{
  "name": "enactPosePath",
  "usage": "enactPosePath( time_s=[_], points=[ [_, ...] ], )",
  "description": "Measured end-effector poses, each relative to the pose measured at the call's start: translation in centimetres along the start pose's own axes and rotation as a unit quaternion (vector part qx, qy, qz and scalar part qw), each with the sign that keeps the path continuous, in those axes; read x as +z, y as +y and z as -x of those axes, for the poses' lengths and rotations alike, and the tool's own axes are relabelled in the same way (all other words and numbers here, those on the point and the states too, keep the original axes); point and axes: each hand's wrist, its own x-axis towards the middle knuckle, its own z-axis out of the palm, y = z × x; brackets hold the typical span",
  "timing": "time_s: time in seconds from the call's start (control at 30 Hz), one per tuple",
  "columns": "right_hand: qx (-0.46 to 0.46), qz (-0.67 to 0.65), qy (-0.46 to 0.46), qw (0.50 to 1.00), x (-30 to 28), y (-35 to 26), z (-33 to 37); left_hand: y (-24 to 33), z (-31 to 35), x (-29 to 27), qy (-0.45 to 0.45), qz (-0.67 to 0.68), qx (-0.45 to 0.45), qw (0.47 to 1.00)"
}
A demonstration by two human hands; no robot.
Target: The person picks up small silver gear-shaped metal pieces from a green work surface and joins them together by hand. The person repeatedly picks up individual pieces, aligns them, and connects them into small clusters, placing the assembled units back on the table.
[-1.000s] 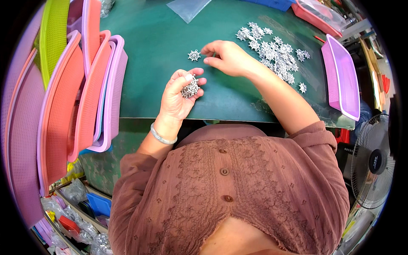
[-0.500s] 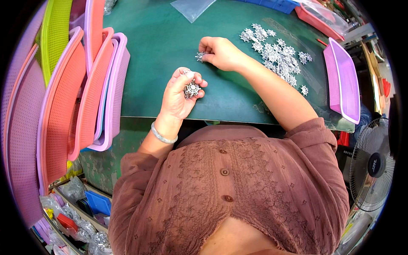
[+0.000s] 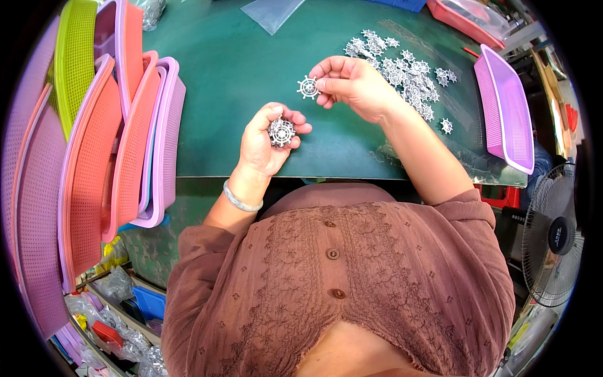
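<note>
My left hand (image 3: pixel 264 139) is closed round a small stack of silver ship's-wheel charms (image 3: pixel 282 132), the top one facing up. Up and to the right of it, my right hand (image 3: pixel 355 87) pinches a single ship's-wheel charm (image 3: pixel 308 88) between thumb and fingers, held flat to view above the table. A loose pile of the same silver charms (image 3: pixel 411 78) lies on the green table beyond my right forearm, with a few strays at its right side. How many charms the left hand holds is hidden by the fingers.
Nested purple, orange and green plastic baskets (image 3: pixel 169 138) stand along the table's left side. A purple basket (image 3: pixel 502 113) sits at the right edge of the green table (image 3: pixel 226 81). A clear plastic bag (image 3: pixel 272 14) lies at the back. A fan (image 3: pixel 556 235) stands at lower right.
My right hand has moved right and turned, bringing the pinched charm into plain view. My left hand stays nearly in place with its stack.
</note>
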Motion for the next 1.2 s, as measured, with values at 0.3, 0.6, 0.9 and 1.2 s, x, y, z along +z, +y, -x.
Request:
enactPosePath(
  time_s=[0.3, 0.6, 0.9, 1.2],
  points=[
    [-0.041, -0.014, -0.001, 0.999, 0.0, 0.4, 1.6, -0.1, 0.4, 2.4, -0.004, -0.091, 0.018, 0.996],
    [-0.125, 0.014, -0.012, 0.992, 0.3, 1.0, 3.1, -1.0, 0.3, 3.8, 0.018, -0.277, 0.172, 0.945],
    [-0.144, 0.076, 0.016, 0.987, 0.4, 1.3, 3.7, -1.1, 0.7, 4.3, 0.018, -0.378, 0.264, 0.887],
    [-0.295, 0.251, 0.051, 0.921, 0.9, 1.0, 4.3, -1.0, 0.6, 4.4, 0.002, -0.478, 0.317, 0.819]
  ],
)
